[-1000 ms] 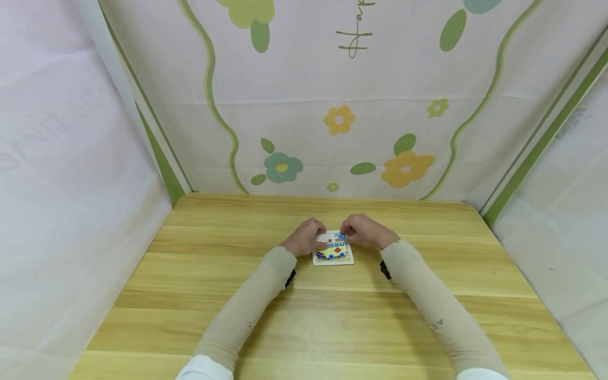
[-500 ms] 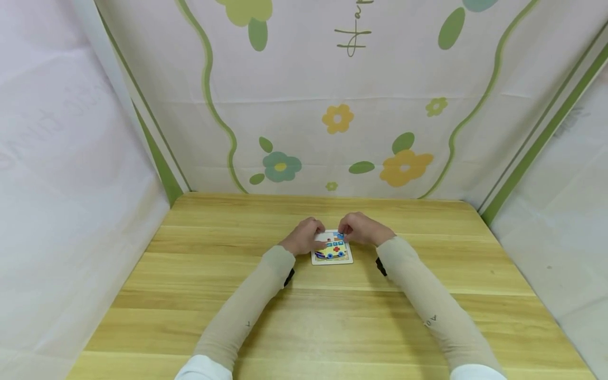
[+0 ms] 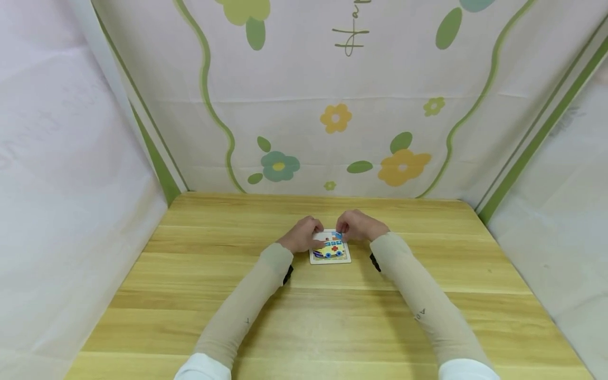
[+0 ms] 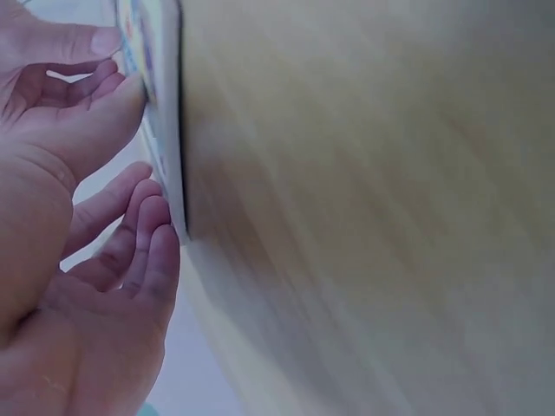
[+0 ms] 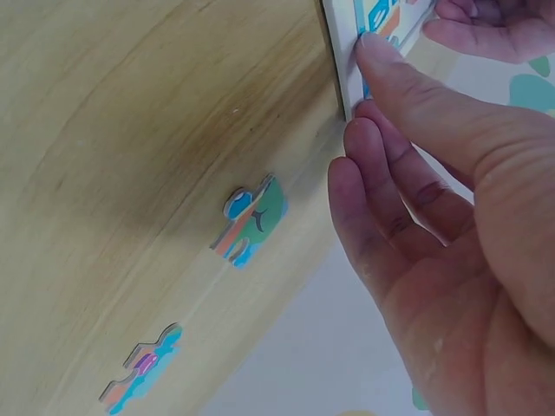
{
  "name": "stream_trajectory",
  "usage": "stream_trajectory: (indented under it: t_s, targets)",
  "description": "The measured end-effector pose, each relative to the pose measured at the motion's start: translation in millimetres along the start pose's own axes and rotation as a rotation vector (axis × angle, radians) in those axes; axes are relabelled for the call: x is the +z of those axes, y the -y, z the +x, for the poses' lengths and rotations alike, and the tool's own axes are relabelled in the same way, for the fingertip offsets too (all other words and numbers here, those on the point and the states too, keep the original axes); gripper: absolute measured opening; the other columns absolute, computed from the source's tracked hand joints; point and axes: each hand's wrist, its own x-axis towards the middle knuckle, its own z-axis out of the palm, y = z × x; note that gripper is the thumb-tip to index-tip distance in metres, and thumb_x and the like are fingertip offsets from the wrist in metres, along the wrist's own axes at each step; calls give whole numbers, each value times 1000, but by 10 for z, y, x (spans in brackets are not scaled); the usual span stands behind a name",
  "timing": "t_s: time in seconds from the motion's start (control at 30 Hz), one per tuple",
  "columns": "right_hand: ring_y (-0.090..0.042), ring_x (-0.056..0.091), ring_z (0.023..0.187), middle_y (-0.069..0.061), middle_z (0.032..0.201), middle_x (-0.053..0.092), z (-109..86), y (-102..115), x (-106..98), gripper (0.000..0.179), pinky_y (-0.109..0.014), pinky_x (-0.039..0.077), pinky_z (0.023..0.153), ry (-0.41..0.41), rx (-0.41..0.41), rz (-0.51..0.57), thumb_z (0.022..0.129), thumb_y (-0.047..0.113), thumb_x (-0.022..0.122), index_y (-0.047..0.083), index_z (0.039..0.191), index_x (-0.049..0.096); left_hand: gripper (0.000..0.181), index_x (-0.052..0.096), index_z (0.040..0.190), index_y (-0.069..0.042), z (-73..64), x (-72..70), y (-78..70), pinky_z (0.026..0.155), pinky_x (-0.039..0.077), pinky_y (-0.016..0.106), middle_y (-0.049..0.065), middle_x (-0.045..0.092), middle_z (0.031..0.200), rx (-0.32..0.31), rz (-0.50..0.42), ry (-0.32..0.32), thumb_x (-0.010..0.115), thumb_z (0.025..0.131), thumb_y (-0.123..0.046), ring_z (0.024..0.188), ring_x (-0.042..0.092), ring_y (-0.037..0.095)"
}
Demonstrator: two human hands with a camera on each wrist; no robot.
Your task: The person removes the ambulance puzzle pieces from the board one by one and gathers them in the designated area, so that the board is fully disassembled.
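A small square jigsaw board [image 3: 331, 259] with a white frame lies near the table's far side, showing a yellow ambulance. My left hand [image 3: 300, 236] grips its left side; the thumb rests on the picture and the fingers [image 4: 159, 234] meet the frame's far edge. At the top right corner my right hand [image 3: 361, 226] pinches a blue puzzle piece [image 3: 338, 235], mostly covered by the fingers. In the right wrist view, the right thumb [image 5: 381, 50] presses on the picture beside the frame, while the other fingers curl by its outer edge.
Two loose puzzle pieces lie on the wood beside the right hand: one green and orange [image 5: 260, 221], another pink and blue [image 5: 143, 368]. The table [image 3: 313, 327] is bordered by a floral curtain [image 3: 304, 116] at the back and white cloth at both sides.
My right hand and forearm have shifted slightly left, closer over the board's corner. The left hand keeps its grip in the same place.
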Motion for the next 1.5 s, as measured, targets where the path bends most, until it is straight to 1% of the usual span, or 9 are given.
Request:
stream_trajectory:
  t_s: [0.2,0.33,0.57,0.83,0.97,1.07,1.17,1.33,1.5]
  targets:
    - [-17,64,91,-6,102,76,5,2,-1,13,-33,57,87,-6,12,-29,90,2,82,5,102,78,40,69,126,3,49,-14,-18,103,53,40,15,66,120,48,51,5,81,95,-19,107,61,24]
    - [-17,65,91,-7,102,76,-5,12,0,13,-33,58,87,-9,11,-11,90,2,82,4,102,78,41,70,127,3,95,9,-34,102,54,38,14,67,120,59,70,11,82,95,-20,107,61,23]
    - [-17,66,90,-8,102,76,-18,25,14,14,-32,58,85,-12,7,6,90,1,82,3,103,78,41,70,126,3,132,57,-70,99,55,38,15,68,121,69,22,-6,81,95,-21,107,62,24]
    - [-18,65,87,-9,98,75,-41,46,19,12,-30,57,81,-19,0,17,90,0,82,1,100,77,45,71,125,3,199,146,-53,96,55,36,15,68,120,86,19,-37,84,93,-24,106,62,23]
    - [-19,66,89,-10,99,75,-40,27,19,13,-31,57,82,-21,-4,10,90,0,82,1,101,77,44,71,125,4,229,166,-56,99,55,38,16,68,121,79,-11,-44,85,92,-22,109,62,25]
    - [-19,66,91,-9,101,75,-39,6,13,14,-31,58,84,-12,-3,1,90,1,82,2,103,77,43,71,125,4,225,168,-66,103,54,39,16,68,122,71,-27,-48,85,92,-20,112,63,26]
    - [-17,66,91,-8,102,75,-41,-10,9,15,-32,58,86,3,5,8,91,2,81,3,104,76,44,70,126,4,219,169,-82,104,54,39,16,68,123,58,-28,-46,85,92,-20,114,63,26]
    - [-17,66,93,-8,102,73,-55,-20,6,15,-33,58,88,12,5,43,92,2,80,4,105,74,44,70,127,4,215,159,-99,106,54,38,15,68,125,42,-29,-35,84,92,-20,116,63,26]
    - [-18,65,92,-8,101,73,-78,-33,-3,10,-33,58,86,-31,9,85,96,2,75,5,105,72,45,69,127,4,211,141,-111,105,54,39,16,68,126,45,-20,-30,84,93,-21,117,63,27]
